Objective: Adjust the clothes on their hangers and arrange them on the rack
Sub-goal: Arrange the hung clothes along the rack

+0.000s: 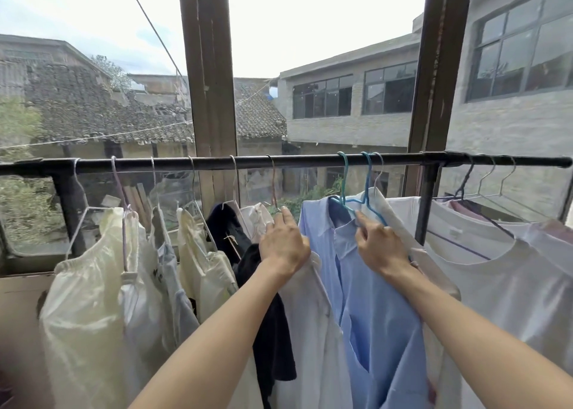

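A black rack rail [297, 161] runs across the view with several hangers on it. A light blue shirt [369, 300] hangs on blue hangers [366, 191] in the middle. My right hand [379, 247] pinches the shirt's collar just below the blue hanger. My left hand [283, 242] rests on the shoulder of a white garment [307, 331] left of the blue shirt, fingers bent over its top beside a brown wire hanger [273, 182]. A black garment [266, 315] hangs just left of my left hand.
Cream and white garments [93, 284] fill the rail's left part. A white T-shirt [496, 278] and a pink item [462, 207] hang on the right. Wooden window posts [210, 67] stand behind the rail, and a black rack upright [426, 204] stands right of the blue shirt.
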The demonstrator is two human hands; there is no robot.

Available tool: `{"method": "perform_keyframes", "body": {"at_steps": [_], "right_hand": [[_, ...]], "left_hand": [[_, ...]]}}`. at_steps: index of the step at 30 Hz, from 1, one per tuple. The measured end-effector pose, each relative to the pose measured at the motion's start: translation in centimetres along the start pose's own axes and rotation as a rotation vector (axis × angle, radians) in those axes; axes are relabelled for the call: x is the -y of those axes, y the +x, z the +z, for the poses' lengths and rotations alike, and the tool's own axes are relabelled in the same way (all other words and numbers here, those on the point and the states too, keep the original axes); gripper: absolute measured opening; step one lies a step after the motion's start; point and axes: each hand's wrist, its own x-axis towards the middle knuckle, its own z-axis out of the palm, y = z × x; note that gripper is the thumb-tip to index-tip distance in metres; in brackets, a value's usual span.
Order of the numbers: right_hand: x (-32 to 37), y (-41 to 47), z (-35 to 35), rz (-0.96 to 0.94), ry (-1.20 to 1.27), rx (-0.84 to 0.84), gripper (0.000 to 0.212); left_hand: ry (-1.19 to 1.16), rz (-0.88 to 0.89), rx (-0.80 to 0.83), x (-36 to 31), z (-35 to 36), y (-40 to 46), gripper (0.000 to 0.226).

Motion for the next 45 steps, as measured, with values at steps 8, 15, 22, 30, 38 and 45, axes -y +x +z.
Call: {"method": "perform_keyframes", "body": {"at_steps": [8,15,22,30,38,45], "right_hand": [[2.7,0.5,1.0,-0.124,-0.069,0.078,0.048],[2.6,0.5,1.9,-0.079,-0.012,0.081,0.048],[2.6,0.1,1.0,-0.045,0.156,0.101,0.039],[-0.2,0.7,-1.4,0.037,-0.225,0.018,0.042],[-3.3,0.6,-1.6,0.024,-0.071,0.024,0.051],[-4.3,1.8,-1.7,-0.133,-0.082,0.069,0.056]], "left_hand": [[-0.009,0.01,0.01,0.2,-0.3,-0.1,0.07],[-0.018,0.016,0.02,0.4,-0.5,-0.2,0.07],[0.083,-0.025,-0.083,1.0,-0.3,0.3,0.064],[0.009,0.12,-0.199,-2.3,-0.4,1.1,0.053],[0.11,0.05,0.011,-6.1,3.2,0.6,0.063],[0.16,-0.027,-0.01,-6.5,4.0,0.7,0.063]]}}
